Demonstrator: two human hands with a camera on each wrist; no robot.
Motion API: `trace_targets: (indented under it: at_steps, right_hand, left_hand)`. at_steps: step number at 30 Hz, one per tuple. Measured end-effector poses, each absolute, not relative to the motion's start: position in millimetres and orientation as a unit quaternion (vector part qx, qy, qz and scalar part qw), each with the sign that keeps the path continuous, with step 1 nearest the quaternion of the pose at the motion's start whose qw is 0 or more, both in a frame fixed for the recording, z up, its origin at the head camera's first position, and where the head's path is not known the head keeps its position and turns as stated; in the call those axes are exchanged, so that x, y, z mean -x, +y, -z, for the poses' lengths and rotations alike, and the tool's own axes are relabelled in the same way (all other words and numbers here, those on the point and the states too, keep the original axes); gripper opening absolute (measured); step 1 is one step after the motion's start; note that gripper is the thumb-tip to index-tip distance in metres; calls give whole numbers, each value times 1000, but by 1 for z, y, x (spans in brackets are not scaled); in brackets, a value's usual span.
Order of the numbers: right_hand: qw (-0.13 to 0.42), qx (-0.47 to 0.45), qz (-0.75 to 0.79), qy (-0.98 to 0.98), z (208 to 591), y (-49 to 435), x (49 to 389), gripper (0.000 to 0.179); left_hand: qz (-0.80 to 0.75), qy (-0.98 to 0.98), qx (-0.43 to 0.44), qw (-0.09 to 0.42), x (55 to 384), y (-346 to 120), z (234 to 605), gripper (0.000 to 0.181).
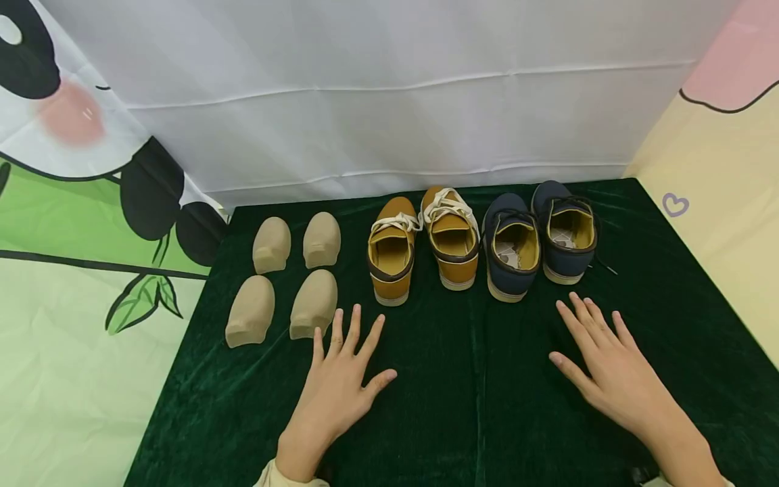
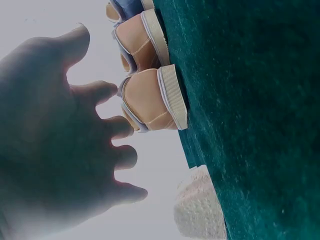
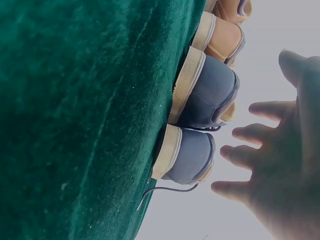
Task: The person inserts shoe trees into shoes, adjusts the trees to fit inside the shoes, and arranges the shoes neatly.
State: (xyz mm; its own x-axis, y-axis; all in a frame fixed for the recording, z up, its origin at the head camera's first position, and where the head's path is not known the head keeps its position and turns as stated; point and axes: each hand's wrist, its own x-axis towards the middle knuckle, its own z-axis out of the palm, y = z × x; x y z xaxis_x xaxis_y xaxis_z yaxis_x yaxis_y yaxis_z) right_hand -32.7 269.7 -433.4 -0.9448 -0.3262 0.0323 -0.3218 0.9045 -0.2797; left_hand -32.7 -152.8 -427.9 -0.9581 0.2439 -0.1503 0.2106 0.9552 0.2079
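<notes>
My left hand (image 1: 341, 385) is spread with straight fingers and holds nothing. In the head view its fingertips lie just below a beige toe-shaped insert (image 1: 314, 304) and the left tan shoe (image 1: 391, 253). A second tan shoe (image 1: 452, 237), with white laces like the first, stands beside it. My right hand (image 1: 615, 372), also spread and holding nothing, is in front of two navy shoes, one at the left (image 1: 511, 247) and one at the right (image 1: 566, 233). The left wrist view shows the tan heel (image 2: 147, 97) beyond the fingers; the right wrist view shows the navy heels (image 3: 207, 92).
Several beige shoe inserts (image 1: 251, 311) sit in two rows at the left of the green velvet cloth (image 1: 426, 406). A dark lace (image 3: 170, 189) trails from the right navy shoe. White fabric (image 1: 389, 122) hangs behind, with printed cloth (image 1: 718, 223) at the sides.
</notes>
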Motion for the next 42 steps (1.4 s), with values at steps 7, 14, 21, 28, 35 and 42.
trace_targets:
  at_steps: [7,14,21,28,35,42]
  right_hand:
    - [-25,186,140,972,432,265,39,82]
    - [-57,190,166,966,425,255,49,74]
    - [-131,222,178,950,426,244,60,61]
    - [-170,250,196,933,428,228,72,48]
    - [-186,283,199,920,428,211,85,46]
    - [-188,308,224,906,425,194,101,40]
  left_hand:
    - [-108,986,-112,50,35,-156,425,80]
    - [-101,987,-107,-64,36,-161,422,63]
    - [-114,985,-85,-93,39,-169,423,53]
    - [-128,984,-58,-106,46,-185,426,51]
    - [-143,985,3,-95,54,-197,426,52]
    - [-163,984,57,-50,61,-204,431,57]
